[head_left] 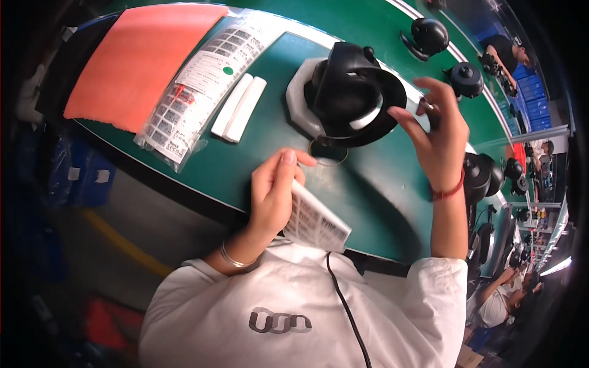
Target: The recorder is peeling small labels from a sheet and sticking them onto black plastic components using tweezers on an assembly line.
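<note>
My left hand [274, 191] is closed on a sheet of printed labels [316, 221], pinched at its upper edge between thumb and fingers. The sheet hangs tilted over the bench's near edge. My right hand [438, 132] is raised, thumb and fingers apart, with a small dark spot by the fingers that I cannot make out. Just left of it is a black rounded plastic appliance [350, 92], kettle-like, with a wide curved band around its side. Under the appliance lies a white angular pad [299, 92]. A thin loop [331, 164] shows on the bench below it.
On the green bench [270, 144] lie two white bars [239, 109], bagged label sheets [196, 86] and an orange foam sheet [144, 61]. More black appliances [429, 37] stand along the far side and at right [481, 175]. Other people [506, 52] work at the right.
</note>
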`<state>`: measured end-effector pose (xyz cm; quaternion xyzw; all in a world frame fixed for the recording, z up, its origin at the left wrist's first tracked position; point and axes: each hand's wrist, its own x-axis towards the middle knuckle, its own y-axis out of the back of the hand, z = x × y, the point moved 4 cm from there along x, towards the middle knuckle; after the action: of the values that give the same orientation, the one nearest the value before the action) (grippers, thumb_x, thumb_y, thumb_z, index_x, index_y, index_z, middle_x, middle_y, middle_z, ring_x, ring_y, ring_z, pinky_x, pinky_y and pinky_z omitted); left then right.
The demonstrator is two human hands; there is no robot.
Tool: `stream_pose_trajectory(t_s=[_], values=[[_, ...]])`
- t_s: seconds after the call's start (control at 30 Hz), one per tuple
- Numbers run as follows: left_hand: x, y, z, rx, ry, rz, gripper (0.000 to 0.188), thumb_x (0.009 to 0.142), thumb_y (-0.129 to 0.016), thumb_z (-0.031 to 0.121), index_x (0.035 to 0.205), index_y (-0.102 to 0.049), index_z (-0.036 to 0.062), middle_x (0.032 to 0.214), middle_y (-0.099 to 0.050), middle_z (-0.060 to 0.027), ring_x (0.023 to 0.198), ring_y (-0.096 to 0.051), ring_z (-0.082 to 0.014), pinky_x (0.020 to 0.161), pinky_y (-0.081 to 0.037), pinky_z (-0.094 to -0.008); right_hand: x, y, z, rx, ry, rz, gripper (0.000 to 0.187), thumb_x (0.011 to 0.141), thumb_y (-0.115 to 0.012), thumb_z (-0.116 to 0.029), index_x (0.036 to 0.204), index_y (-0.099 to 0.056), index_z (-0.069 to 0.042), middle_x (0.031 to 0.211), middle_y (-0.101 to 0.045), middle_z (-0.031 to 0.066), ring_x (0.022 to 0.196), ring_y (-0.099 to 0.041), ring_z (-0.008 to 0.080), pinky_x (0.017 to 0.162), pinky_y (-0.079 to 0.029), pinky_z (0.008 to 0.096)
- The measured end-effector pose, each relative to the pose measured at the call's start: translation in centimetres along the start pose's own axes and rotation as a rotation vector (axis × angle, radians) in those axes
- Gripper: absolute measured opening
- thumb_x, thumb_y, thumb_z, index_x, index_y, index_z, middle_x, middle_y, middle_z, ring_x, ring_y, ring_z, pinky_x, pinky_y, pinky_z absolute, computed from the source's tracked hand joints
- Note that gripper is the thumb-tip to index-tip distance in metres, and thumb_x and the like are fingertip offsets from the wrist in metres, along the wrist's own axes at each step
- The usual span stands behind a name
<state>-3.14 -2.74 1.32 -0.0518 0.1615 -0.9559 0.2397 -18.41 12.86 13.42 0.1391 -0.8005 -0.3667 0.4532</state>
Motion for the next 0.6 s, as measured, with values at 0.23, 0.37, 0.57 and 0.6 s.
stream_pose_trajectory(t_s=[0.23,0.37,0.57,0.6], values=[[-0.3,-0.6,0.5,0.142,-0.288,0.052,0.027,0.101,-0.045,0.017,0.091,-0.062,-0.0012,0.061,-0.045,0.0042,0.057,-0.037,-0.001,0.05,-0.029,-0.0196,-8.9,-1.1,-6.6,0.254,-0.008,-0.43,0.041,0.066,-0.084,-0.014,0.1,-0.065,0.0,0.082,-0.067,0.0103,0.068,-0.067,0.0182,0.056,-0.049,0.0264],[-0.9,-0.7,0.2,0.084,-0.365,-0.106,0.018,0.093,-0.06,0.014,0.104,-0.059,-0.0007,0.075,-0.055,-0.0005,0.067,-0.049,-0.0038,0.059,-0.039,-0.019,-10.1,-0.8,-6.2,0.319,0.04,-0.107,0.031,0.068,-0.079,-0.003,0.097,-0.067,-0.005,0.064,-0.06,0.0053,0.048,-0.056,0.0175,0.044,-0.041,0.0286],[-2.3,-0.5,-0.1,-0.041,-0.309,-0.281,0.046,0.075,-0.071,-0.009,0.115,-0.05,-0.0012,0.092,-0.066,-0.0111,0.087,-0.065,-0.0168,0.082,-0.052,-0.0297,-11.4,0.2,-5.8,0.212,0.1,0.007,0.033,0.065,-0.081,-0.005,0.094,-0.067,-0.004,0.069,-0.063,0.0053,0.049,-0.056,0.0159,0.044,-0.04,0.0276],[-2.3,-0.1,-0.2,-0.019,-0.348,-0.34,0.043,0.074,-0.069,-0.012,0.111,-0.051,-0.0012,0.092,-0.067,-0.0132,0.09,-0.067,-0.0197,0.084,-0.053,-0.0323,-11.5,0.3,-5.7,0.268,0.149,0.056,0.035,0.061,-0.082,-0.007,0.092,-0.068,-0.004,0.074,-0.065,0.0044,0.051,-0.056,0.0154,0.044,-0.039,0.0264]])
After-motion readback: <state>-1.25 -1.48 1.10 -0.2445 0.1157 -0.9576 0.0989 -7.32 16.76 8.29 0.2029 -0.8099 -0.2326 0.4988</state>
